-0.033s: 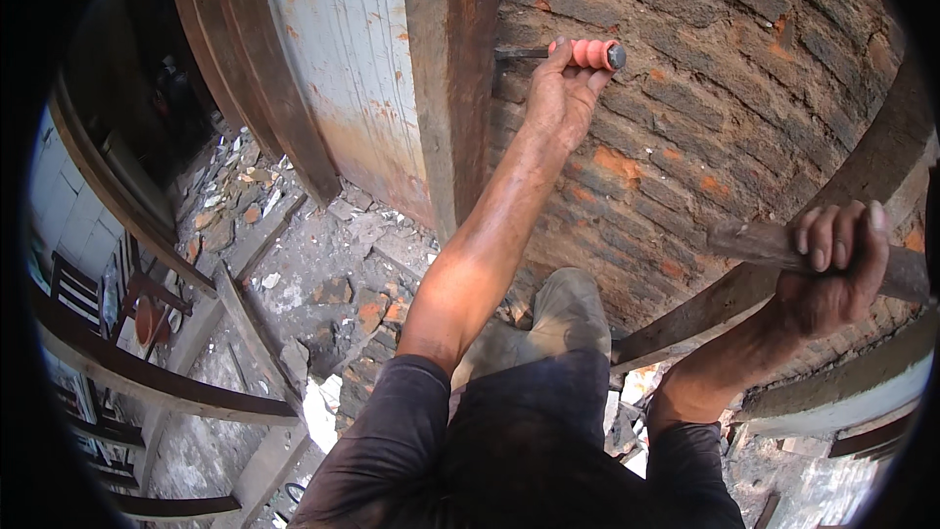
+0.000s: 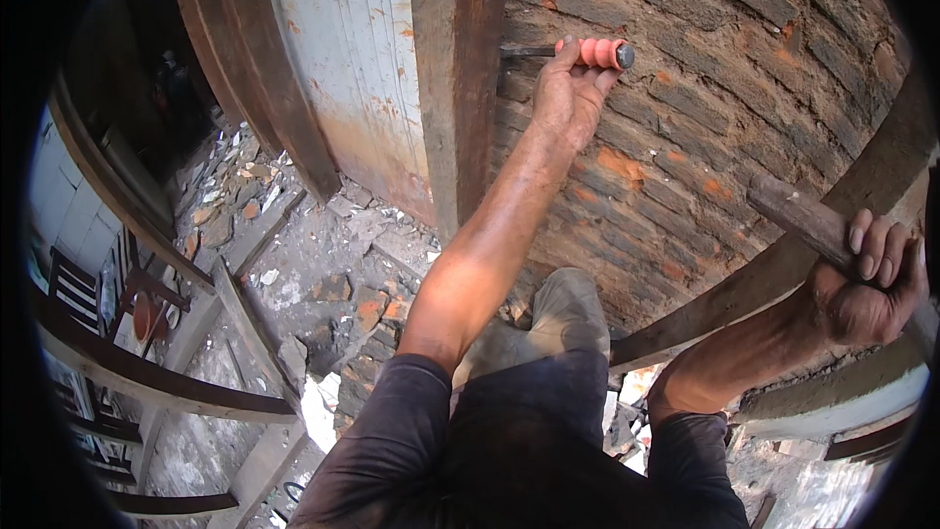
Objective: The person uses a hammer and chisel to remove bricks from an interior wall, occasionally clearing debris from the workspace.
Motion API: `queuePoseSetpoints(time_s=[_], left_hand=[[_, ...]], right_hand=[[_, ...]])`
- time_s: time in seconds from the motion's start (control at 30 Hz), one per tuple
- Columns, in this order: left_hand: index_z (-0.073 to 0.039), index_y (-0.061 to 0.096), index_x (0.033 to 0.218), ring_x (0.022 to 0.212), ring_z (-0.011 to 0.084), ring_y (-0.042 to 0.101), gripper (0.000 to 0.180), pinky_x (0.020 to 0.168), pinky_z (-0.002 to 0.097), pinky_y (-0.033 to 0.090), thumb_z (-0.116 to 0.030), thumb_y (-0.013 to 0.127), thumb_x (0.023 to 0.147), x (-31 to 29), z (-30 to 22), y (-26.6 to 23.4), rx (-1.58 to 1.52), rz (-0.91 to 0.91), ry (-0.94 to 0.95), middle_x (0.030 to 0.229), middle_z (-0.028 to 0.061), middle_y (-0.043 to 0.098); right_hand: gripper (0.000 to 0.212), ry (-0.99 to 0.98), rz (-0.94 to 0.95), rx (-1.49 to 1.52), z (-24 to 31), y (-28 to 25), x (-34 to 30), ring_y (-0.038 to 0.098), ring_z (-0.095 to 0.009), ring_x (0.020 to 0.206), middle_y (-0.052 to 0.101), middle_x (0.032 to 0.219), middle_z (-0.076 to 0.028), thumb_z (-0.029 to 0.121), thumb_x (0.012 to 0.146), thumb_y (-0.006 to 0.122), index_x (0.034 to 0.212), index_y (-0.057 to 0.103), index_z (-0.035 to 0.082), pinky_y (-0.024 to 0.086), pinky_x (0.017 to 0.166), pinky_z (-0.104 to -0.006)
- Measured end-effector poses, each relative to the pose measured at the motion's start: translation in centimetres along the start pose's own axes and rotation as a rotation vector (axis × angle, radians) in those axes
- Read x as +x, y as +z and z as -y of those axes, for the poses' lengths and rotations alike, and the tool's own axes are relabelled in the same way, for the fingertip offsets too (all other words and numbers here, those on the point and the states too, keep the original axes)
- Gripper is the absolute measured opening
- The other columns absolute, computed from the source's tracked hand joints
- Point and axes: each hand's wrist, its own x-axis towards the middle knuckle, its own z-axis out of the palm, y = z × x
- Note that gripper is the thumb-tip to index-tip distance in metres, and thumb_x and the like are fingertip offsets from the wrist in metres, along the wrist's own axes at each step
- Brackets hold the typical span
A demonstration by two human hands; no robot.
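My left hand [image 2: 568, 106] is closed around the ribbed orange-red grip of a chisel [image 2: 598, 53]. The chisel lies nearly level. Its dark metal shaft points left to the seam where a wooden post [image 2: 456, 88] meets the brick wall [image 2: 685, 147]; the tip is hidden there. A dark cap on the grip's end faces right. At the right, my right hand [image 2: 874, 279] wraps round a thick, rough wooden stick [image 2: 798, 217]. One blunt end of that stick points up and left, apart from the chisel. Its other end runs behind the hand toward the picture's edge.
Left of the post is a worn white panel [image 2: 352, 69]. Broken bricks and rubble [image 2: 367, 304] cover the floor near my legs. Wooden planks [image 2: 250, 333] lean and lie at the left, beside a dark chair [image 2: 76, 296]. A curved-looking beam [image 2: 715, 318] crosses at the lower right.
My right hand has moved right and slightly down with the wooden stick, which now tilts more steeply. The left hand and chisel stay at the seam, shifted slightly in view.
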Motion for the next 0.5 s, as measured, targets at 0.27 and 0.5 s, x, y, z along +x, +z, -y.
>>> queuePoseSetpoints(time_s=[0.27,0.5], left_hand=[[0.003,0.046,0.108,0.109,0.0242,0.059,0.027,0.106,0.0394,0.051,-0.023,0.039,0.106,-0.3,0.0,0.1,-0.005,-0.072,0.035,0.112,0.0162,0.054],[0.003,0.042,0.111,0.111,0.0245,0.058,0.026,0.11,0.0414,0.048,-0.022,0.038,0.106,0.1,-0.2,0.7,0.033,-0.072,0.029,0.113,0.016,0.051]], right_hand=[[0.019,1.147,0.138,-0.424,-11.4,-1.8,-13.1,0.038,-0.008,0.038,0.04,0.053,0.003,0.011,0.089,0.063,0.079,0.047,0.007,0.035,0.036,-0.027],[0.027,0.449,-0.003,-0.451,-2.5,0.5,-6.2,0.038,-0.007,0.04,0.039,0.052,0.004,0.014,0.091,0.063,0.069,0.048,0.01,0.033,0.039,-0.0245]])
